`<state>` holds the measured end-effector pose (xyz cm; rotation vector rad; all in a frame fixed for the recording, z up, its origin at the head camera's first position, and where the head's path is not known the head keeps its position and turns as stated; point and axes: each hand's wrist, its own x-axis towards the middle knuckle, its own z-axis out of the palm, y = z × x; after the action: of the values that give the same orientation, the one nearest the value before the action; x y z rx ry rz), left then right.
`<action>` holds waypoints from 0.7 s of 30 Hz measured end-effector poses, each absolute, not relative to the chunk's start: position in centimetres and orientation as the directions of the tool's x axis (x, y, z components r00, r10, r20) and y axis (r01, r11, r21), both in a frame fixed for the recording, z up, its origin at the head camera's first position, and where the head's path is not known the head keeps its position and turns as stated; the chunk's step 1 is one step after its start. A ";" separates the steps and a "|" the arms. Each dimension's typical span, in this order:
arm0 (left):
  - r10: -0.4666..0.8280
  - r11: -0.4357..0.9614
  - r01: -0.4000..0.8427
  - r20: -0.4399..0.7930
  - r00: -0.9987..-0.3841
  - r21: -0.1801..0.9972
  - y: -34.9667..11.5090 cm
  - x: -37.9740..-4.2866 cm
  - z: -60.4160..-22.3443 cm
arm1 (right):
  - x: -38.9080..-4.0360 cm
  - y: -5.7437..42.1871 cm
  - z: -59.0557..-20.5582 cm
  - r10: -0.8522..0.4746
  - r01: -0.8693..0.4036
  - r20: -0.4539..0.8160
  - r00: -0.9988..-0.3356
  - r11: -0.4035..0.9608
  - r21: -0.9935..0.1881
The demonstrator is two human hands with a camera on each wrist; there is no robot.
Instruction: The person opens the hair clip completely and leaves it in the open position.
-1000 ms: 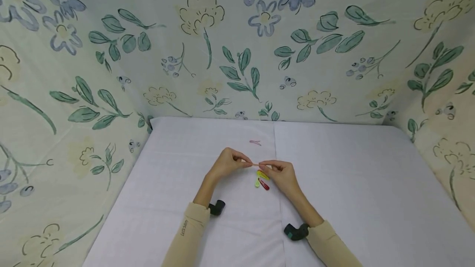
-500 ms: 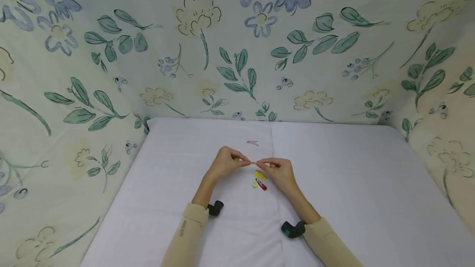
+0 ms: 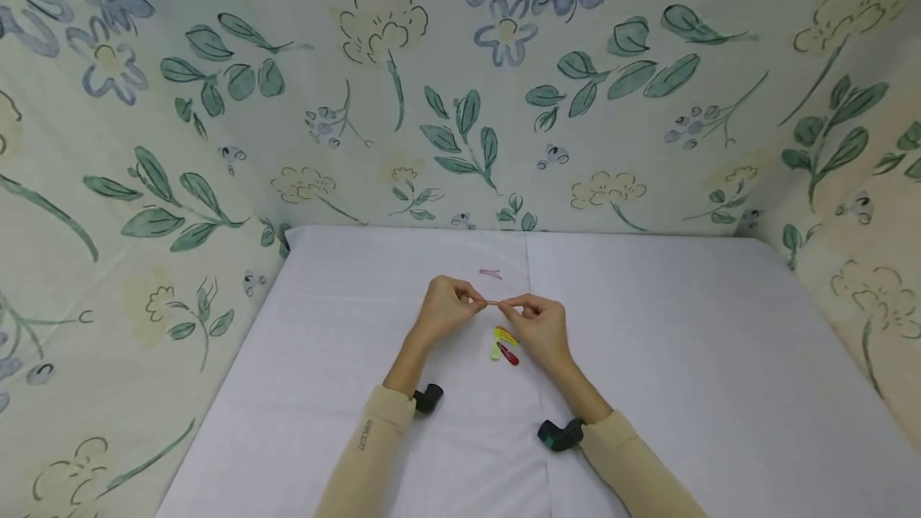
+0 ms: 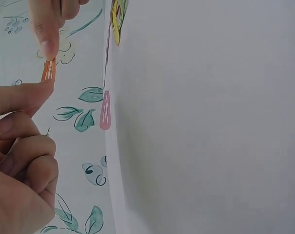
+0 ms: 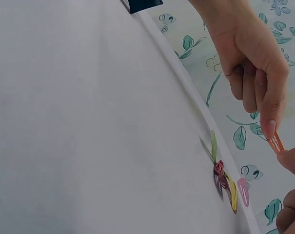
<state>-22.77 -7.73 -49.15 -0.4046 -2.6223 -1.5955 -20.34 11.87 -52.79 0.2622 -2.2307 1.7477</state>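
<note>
Both hands hold an orange snap hair clip (image 4: 49,71) above the white-covered table. My left hand (image 3: 444,312) pinches one end between thumb and forefinger, its other fingers curled in. The opposite end is pinched by my right hand (image 3: 544,332). Under and in front of the hands lies a small group of hair clips: a yellow one (image 3: 507,336), a light green one (image 3: 495,351) and a dark red one (image 3: 509,355). Farther back, a pink hair clip (image 3: 491,272) lies alone. Fingertips cover both ends of the orange clip.
The table (image 3: 669,342) wears a white cloth with a seam running front to back. Floral fabric (image 3: 460,86) hangs behind it and at the sides. Dark wrist cameras (image 3: 560,436) sit at both sleeve cuffs.
Both hands have moved slightly away from me, toward the pink clip, with the orange hair clip still pinched between them. The clips on the table lie as before; the head view shifted a little.
</note>
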 end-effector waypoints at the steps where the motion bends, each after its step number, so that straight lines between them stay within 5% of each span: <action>1: 0.191 0.441 0.244 0.176 -0.966 0.864 -7.7 -22.9 -49.1 | -20.5 11.8 -52.7 0.036 -0.321 0.340 -0.940 0.249 -0.914; 21: 0.254 0.528 0.190 0.059 -0.965 0.828 -8.8 -26.1 -49.2 | -23.9 13.2 -53.6 -0.124 -0.286 0.260 -0.958 0.313 -0.906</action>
<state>-26.13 -8.77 -49.20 -0.4085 -2.8054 -1.5061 -23.89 13.23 -53.60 0.3823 -2.4271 1.7209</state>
